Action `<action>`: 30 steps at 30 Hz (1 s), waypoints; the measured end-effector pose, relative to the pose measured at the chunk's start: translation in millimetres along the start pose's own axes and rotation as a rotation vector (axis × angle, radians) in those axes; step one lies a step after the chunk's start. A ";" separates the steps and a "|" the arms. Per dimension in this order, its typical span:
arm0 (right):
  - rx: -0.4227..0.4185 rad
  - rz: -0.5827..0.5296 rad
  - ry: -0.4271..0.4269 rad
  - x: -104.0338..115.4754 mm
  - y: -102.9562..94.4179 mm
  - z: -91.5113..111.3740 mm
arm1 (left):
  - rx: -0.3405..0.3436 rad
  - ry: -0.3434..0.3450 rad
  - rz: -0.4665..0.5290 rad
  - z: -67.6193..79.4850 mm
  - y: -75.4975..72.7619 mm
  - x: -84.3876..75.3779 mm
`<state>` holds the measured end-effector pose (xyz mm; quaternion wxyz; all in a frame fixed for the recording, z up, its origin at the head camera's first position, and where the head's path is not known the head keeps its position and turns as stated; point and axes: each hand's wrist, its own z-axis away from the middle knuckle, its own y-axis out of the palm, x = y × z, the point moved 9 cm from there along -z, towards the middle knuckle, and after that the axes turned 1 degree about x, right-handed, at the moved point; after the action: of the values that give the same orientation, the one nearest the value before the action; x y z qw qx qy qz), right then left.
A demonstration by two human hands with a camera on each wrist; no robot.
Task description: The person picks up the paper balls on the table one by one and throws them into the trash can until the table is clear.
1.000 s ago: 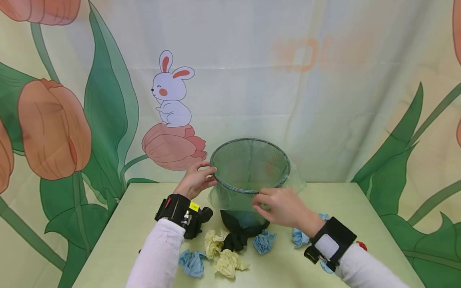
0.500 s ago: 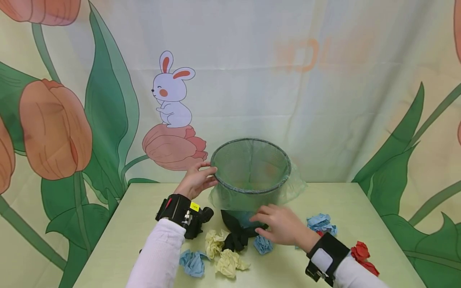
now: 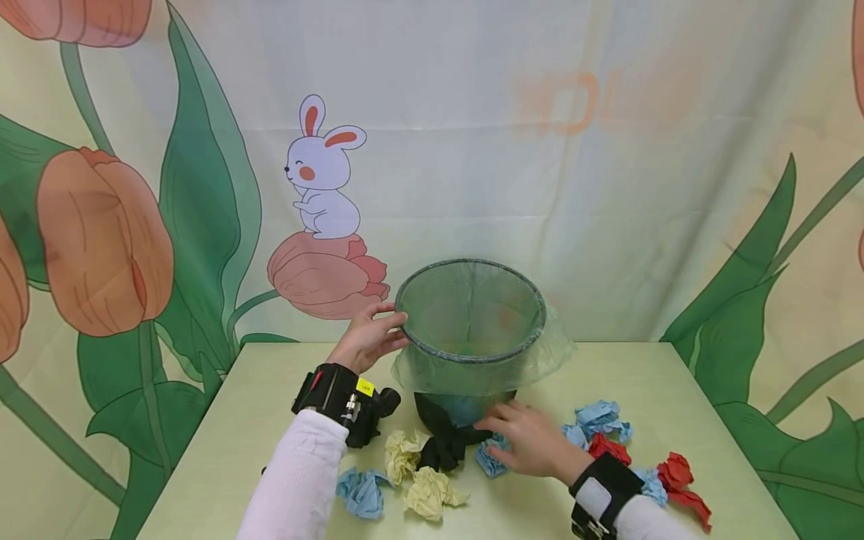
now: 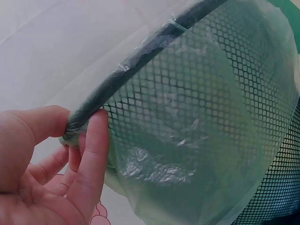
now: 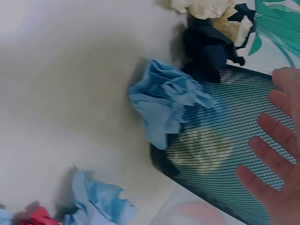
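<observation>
A dark mesh wastebasket point(image 3: 442, 354) stands on the table, its rim covered by a translucent green bin bag point(image 3: 432, 377) folded over the outside. My left hand point(image 3: 367, 337) pinches the rim at its left side; the left wrist view shows thumb and forefinger on the bag-covered edge point(image 4: 140, 54). Low in front of the basket, my right hand point(image 3: 529, 442) hovers with spread fingers, holding nothing. Just beside its fingertips a crumpled blue paper ball point(image 5: 164, 103) lies against the basket's base, partly hidden by the hand in the head view. Blue and yellowish shapes show through the mesh.
Two crumpled yellow papers point(image 3: 432, 493), a black one point(image 3: 442, 452) and a blue one point(image 3: 361, 493) lie in front of the basket. Several blue point(image 3: 603, 420) and red papers point(image 3: 675, 471) lie to the right. A printed curtain point(image 3: 472, 187) hangs behind the table point(image 3: 223, 457).
My right hand has left the basket's front rim and moved down toward the blue paper ball near the base. The left hand has stayed on the rim.
</observation>
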<state>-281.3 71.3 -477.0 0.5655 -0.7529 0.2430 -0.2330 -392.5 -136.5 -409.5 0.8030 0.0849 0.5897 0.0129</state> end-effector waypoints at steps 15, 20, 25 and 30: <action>0.076 0.002 0.109 -11.7 46.5 14.8 | 0.005 0.009 0.001 0.5 -0.3 -0.6; 0.117 -0.010 0.151 -16.1 60.6 22.0 | 0.013 0.011 -0.001 0.9 0.8 -0.8; 0.141 -0.047 0.195 -19.9 73.9 29.4 | 0.017 0.013 -0.001 0.8 1.5 -0.8; 0.142 -0.070 0.226 -21.0 82.9 35.7 | 0.016 0.009 -0.001 0.9 1.3 -0.4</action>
<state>-283.6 90.8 -567.5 0.5779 -0.6879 0.2616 -0.3526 -391.7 -135.3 -408.7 0.7998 0.0910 0.5933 0.0079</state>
